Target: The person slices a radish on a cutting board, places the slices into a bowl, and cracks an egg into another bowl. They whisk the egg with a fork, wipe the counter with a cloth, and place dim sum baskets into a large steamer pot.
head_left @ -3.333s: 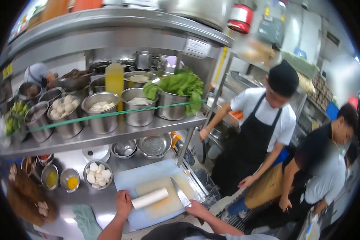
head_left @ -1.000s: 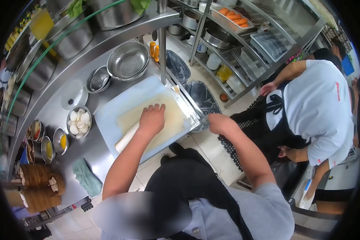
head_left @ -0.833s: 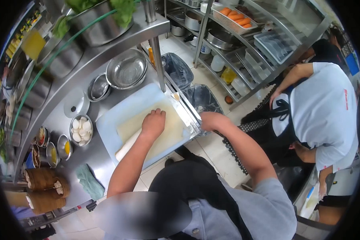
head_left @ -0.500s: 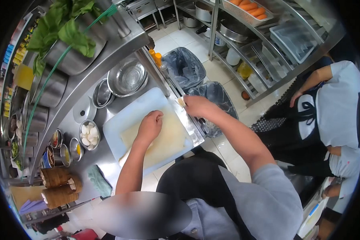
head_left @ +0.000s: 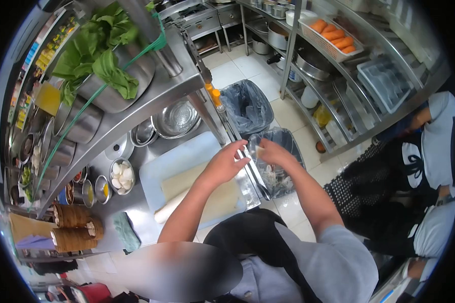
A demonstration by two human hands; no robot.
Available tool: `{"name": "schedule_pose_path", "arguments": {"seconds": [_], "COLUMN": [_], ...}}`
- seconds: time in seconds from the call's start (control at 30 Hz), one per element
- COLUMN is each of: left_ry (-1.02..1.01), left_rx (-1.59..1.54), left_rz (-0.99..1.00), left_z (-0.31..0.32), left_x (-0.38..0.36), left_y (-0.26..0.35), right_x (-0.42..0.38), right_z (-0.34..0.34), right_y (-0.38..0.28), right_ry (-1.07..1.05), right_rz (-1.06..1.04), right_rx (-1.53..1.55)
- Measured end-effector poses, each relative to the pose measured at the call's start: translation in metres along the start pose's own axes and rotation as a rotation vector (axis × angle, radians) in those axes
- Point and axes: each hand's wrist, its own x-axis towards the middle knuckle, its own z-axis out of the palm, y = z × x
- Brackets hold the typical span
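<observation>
I'm seeing leafy greens (head_left: 98,65) spilling over steel pot (head_left: 114,102) up on shelf (head_left: 151,111), green string (head_left: 88,103) running past. Carrots (head_left: 332,36) lying in plastic basket (head_left: 324,45) on rack (head_left: 363,101), see-through tray (head_left: 384,83) sitting lower down. Over on my left, bamboo steamers (head_left: 73,239) sitting stacked, green cloth (head_left: 126,232) lying just beside. Small metal bowls (head_left: 102,190) holding something yellow, big steel bowl (head_left: 177,118) sitting under shelf. Orange-topped bottles (head_left: 216,96) standing near shelf post (head_left: 168,61). Co-worker (head_left: 442,136) in white top and dark apron standing off to my right.
</observation>
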Motion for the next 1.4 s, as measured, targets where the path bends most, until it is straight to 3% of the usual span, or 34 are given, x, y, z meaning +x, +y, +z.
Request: {"name": "schedule_pose_path", "arguments": {"seconds": [0.13, 0.2, 0.33, 0.4, 0.43, 0.47, 0.63, 0.9, 0.97, 1.07, 1.17, 1.27, 1.33, 1.4], "left_ry": [-0.052, -0.149, -0.109, 0.013, 0.029, 0.056, 0.146, 0.162, 0.142, 0.15, 0.178, 0.234, 0.22, 0.209], "left_rx": [0.559, 0.741, 0.967, 1.047, 1.054, 1.054, 1.017, 1.017, 1.023, 1.041, 0.96, 0.784, 0.337, 0.22], "left_rz": [0.026, -0.13, -0.172, -0.047, -0.061, -0.053, -0.05, -0.147, -0.171, -0.191, -0.182, -0.154, -0.13, -0.116], "left_z": [-0.01, -0.014, 0.001, 0.012, 0.013, 0.015, 0.018, 0.024, 0.028, 0.024, 0.023, 0.017, 0.012, 0.017], "left_x": [-0.032, -0.062, -0.099, -0.103, -0.103, -0.103, -0.107, -0.09, -0.092, -0.088, -0.085, -0.073, -0.058, -0.039], "left_y": [-0.041, -0.062, -0.066, -0.079, -0.079, -0.08, -0.084, -0.089, -0.089, -0.085, -0.089, -0.071, -0.042, -0.016], "right_x": [0.028, 0.046, 0.109, 0.152, 0.171, 0.185, 0.214, 0.218, 0.234, 0.241, 0.194, 0.183, 0.163, 0.133], "right_z": [-0.027, -0.048, -0.066, -0.06, -0.056, -0.05, -0.038, -0.044, -0.034, -0.032, -0.065, -0.098, -0.123, -0.152], "right_y": [0.008, -0.032, -0.119, -0.145, -0.157, -0.166, -0.177, -0.182, -0.169, -0.162, -0.178, -0.184, -0.188, -0.195], "right_ry": [0.083, 0.146, 0.248, 0.259, 0.257, 0.255, 0.14, 0.254, 0.336, 0.471, 0.612, 0.744, 0.808, 0.876], "right_rz": [-0.04, -0.103, -0.214, -0.234, -0.139, -0.043, -0.081, -0.148, -0.286, -0.307, -0.376, -0.446, -0.467, -0.479], "right_rx": [-0.11, -0.069, -0.022, -0.066, -0.119, -0.174, -0.282, -0.192, -0.176, -0.122, -0.013, 0.103, 0.143, 0.18]}}
